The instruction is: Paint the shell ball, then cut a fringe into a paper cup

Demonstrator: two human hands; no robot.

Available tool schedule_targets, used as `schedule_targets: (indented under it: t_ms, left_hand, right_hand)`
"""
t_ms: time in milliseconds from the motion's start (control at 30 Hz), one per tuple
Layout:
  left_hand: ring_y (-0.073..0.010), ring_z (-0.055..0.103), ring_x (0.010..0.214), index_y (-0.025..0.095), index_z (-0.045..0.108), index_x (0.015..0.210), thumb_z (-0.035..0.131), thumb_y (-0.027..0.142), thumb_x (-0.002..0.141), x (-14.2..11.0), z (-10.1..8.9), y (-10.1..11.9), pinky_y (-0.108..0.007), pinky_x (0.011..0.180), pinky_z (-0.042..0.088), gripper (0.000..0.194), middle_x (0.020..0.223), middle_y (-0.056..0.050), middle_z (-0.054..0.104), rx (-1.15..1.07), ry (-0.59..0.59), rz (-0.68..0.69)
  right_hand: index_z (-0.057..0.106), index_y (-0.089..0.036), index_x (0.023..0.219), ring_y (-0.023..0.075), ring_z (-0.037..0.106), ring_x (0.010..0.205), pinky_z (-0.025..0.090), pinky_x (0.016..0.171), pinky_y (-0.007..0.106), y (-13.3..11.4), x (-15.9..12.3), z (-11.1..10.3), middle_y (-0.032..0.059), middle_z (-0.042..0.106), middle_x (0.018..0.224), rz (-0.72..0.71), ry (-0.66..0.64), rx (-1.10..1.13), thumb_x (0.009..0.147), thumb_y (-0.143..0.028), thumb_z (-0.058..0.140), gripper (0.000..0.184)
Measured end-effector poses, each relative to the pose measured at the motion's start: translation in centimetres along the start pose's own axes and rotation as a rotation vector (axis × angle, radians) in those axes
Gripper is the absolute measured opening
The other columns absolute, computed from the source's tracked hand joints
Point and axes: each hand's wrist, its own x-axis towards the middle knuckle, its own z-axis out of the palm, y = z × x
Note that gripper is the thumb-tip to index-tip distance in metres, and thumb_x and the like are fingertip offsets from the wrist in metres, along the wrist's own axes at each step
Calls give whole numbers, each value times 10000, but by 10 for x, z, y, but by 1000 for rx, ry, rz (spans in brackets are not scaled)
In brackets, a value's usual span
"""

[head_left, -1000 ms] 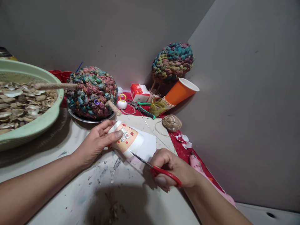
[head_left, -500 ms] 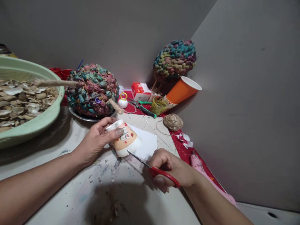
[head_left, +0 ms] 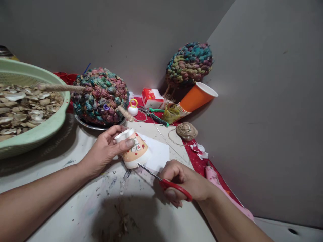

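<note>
Red-handled scissors [head_left: 178, 186] sit in the right hand [head_left: 186, 180], its fingers bent closed around the loops, blade tips at the white edge of a printed paper cup [head_left: 133, 155]. The left hand [head_left: 107, 148] pinches it between thumb and fingers, over the bench [head_left: 73, 205] near its far edge. A twine ball [head_left: 186, 131] lies by the far right corner.

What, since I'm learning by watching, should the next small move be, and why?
Probably a short snip into the edge of the patterned paper cup: the right hand holds the red-handled scissors with their tips at that edge, where a small cut seems to show, and the left hand grips the cup, thumb on its printed wall.
</note>
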Motion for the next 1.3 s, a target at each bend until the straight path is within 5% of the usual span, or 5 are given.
schedule_targets:
  t_ms: [1300]
  left_hand:
    - [-101,667,810,210,668,1001,901,236,679,-5,2,0,-222,778,579,398,920,43,726,-31,-71,39]
  right_hand:
    - [590,-116,516,50,401,287,317,311,156,3,-1,-6,-18,509,394,-106,-120,-3,805,-572,745,561]
